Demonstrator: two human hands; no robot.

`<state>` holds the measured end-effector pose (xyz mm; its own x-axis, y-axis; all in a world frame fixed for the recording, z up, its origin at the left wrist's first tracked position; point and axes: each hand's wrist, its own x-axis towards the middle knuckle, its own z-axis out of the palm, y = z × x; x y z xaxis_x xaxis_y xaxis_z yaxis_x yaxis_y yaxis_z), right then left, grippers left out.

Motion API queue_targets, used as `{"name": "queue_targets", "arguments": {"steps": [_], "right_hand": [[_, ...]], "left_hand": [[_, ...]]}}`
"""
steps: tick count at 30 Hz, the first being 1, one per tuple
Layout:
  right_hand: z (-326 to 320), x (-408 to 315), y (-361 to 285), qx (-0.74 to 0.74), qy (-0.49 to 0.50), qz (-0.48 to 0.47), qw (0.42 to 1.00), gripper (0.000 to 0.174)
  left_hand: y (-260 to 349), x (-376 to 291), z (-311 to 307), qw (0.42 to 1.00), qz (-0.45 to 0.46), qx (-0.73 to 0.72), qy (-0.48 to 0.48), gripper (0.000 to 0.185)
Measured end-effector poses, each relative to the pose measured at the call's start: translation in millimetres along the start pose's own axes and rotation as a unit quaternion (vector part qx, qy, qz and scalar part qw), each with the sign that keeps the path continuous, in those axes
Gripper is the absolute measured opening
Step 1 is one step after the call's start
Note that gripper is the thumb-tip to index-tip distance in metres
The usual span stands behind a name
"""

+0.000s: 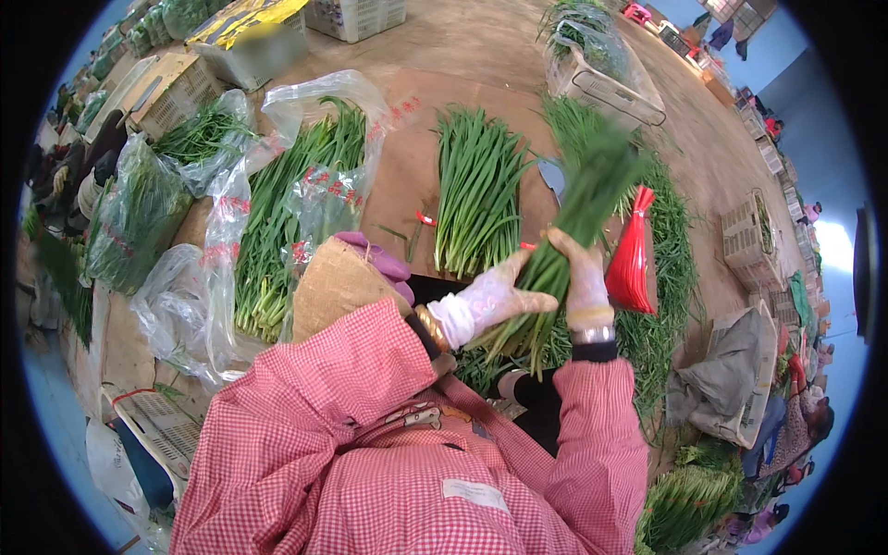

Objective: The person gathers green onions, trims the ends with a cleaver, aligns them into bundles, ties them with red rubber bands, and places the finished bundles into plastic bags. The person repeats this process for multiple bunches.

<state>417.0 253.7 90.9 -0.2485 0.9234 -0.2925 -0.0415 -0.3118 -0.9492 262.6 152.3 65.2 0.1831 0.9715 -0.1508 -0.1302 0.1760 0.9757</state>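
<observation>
My right hand (577,267), in a pale patterned fingerless glove, grips a bunch of long green leafy stalks (579,201), like garlic chives, tilted with the blurred tips up and right. My left hand (510,298), gloved alike, has its thumb and fingers spread at the stalks' lower part. On the brown board (402,173) ahead lies a pile of the same greens (479,191). A bundle of red ties (633,263) lies right of my right hand. A flat bluish-grey blade or plate (553,179) is partly hidden behind the held bunch.
An open clear plastic bag (326,90) with greens (298,187) lies left; a filled bag (139,208) stands beyond it. Loose green leaves (659,298) cover the right side. Plastic crates (610,90) stand around, one with grey cloth (721,361). Other people (798,423) are at the far right.
</observation>
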Motion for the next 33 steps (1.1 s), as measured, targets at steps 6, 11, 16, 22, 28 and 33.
{"name": "queue_targets", "arguments": {"steps": [6, 11, 16, 22, 28, 33], "right_hand": [[33, 72, -26, 0.073, -0.088, 0.052, 0.992, 0.031], [0, 92, -21, 0.178, -0.163, 0.004, 0.971, 0.063], [-31, 102, -24, 0.286, -0.213, -0.082, 0.931, 0.071], [-46, 83, -33, 0.341, -0.229, -0.118, 0.904, 0.071], [-53, 66, -36, 0.302, -0.204, -0.133, 0.921, 0.073], [-51, 56, -31, 0.252, -0.157, -0.043, 0.954, 0.067]], "left_hand": [[29, 19, -49, 0.992, 0.075, -0.101, 0.026, 0.088], [5, 6, -109, 0.959, 0.062, -0.179, 0.212, 0.055], [-40, 21, -121, 0.895, -0.063, 0.22, 0.383, 0.019], [-64, 24, -98, 0.781, -0.172, 0.518, 0.304, 0.026], [-75, 33, -98, 0.739, -0.231, 0.557, 0.3, 0.054], [-82, 40, -103, 0.735, -0.224, 0.534, 0.352, 0.041]]}}
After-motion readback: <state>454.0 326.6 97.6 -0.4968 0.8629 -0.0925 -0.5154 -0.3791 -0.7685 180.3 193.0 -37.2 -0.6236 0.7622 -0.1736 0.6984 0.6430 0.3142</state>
